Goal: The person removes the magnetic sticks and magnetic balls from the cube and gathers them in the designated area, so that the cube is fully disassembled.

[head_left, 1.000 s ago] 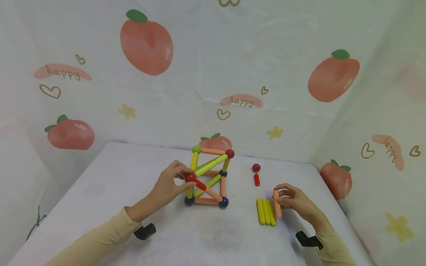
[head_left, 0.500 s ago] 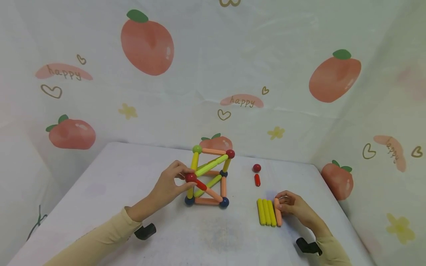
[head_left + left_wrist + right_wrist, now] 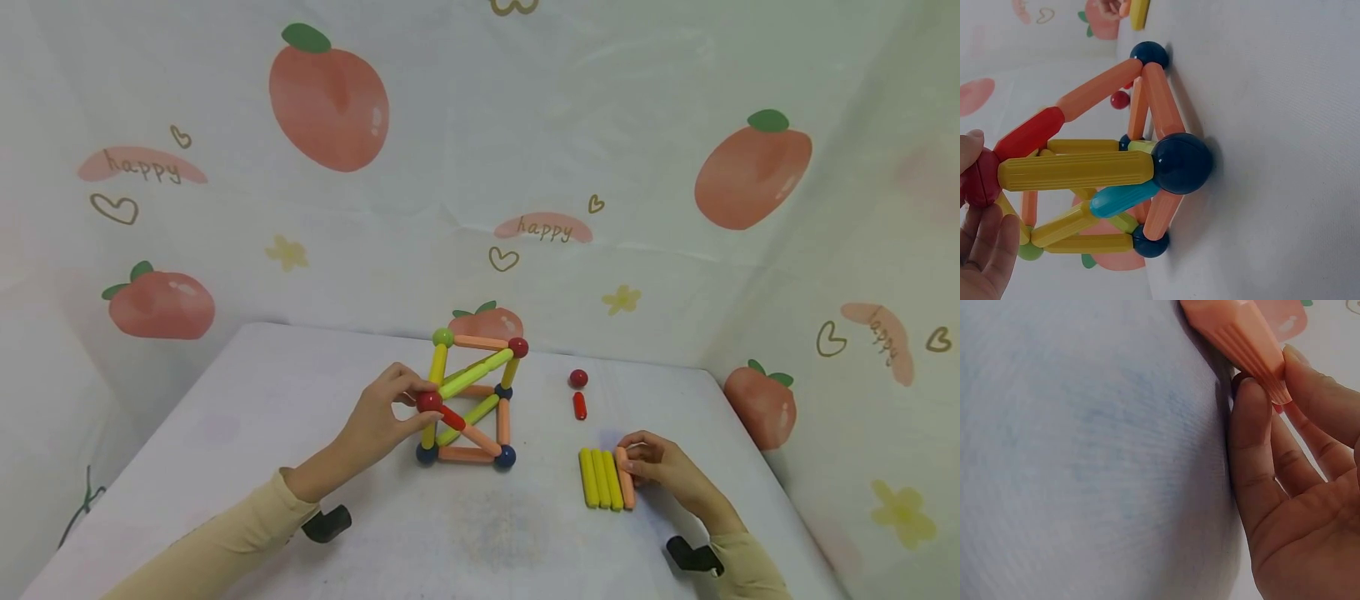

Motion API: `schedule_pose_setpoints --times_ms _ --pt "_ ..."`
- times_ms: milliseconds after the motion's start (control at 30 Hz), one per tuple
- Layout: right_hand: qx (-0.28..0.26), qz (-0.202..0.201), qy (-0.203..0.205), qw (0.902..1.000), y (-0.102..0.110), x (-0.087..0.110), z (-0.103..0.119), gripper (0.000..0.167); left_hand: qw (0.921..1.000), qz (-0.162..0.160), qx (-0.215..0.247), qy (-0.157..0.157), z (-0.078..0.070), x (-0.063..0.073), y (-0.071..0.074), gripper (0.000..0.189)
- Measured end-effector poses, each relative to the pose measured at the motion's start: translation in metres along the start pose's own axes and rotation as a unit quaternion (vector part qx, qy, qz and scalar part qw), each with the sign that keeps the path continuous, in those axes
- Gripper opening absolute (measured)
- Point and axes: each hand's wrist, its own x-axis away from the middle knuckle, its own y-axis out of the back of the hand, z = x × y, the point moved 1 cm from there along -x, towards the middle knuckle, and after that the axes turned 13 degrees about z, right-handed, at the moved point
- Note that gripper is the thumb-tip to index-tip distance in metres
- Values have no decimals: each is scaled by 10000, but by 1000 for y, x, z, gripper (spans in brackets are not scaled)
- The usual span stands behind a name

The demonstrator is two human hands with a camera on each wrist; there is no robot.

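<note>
My left hand (image 3: 378, 412) pinches a red ball (image 3: 430, 402) between thumb and fingers. That ball is a top corner of a magnetic-stick frame standing on the table. A red stick (image 3: 1030, 134), a yellow stick (image 3: 1079, 170) and a light green stick (image 3: 476, 373) run from the ball's corner. Dark blue balls (image 3: 1183, 164) form the frame's bottom corners. To the right, my right hand (image 3: 671, 471) pinches the far end of an orange magnetic stick (image 3: 627, 487). It lies on or just above the table, beside the yellow sticks (image 3: 600, 479).
Behind the row of sticks lie a loose red ball (image 3: 578, 378) and a short red stick (image 3: 580, 407). A white cloth covers the table (image 3: 495, 533). A printed curtain (image 3: 420, 167) hangs behind the table's back edge.
My right hand has lowered the orange stick and lined it up beside the yellow ones, with a slight shift toward them lately. The left hand stays on the red ball.
</note>
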Motion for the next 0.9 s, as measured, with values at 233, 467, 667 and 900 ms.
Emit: schedule_pose_setpoints --times_ms 233,467,667,900 --pt "104 -58 9 9999 -1 1 0 43 10000 -14 49 -22 -1 0 0 38" --pt "122 -189 -208 9995 -4 1 2 45 9999 -12 126 -59 0 0 0 37" --pt "89 -157 -211 9996 -4 -1 3 46 9999 -13 125 -67 -1 0 0 36" --pt "147 -163 -214 9995 -5 -1 3 45 9999 -3 126 -48 -2 0 1 36"
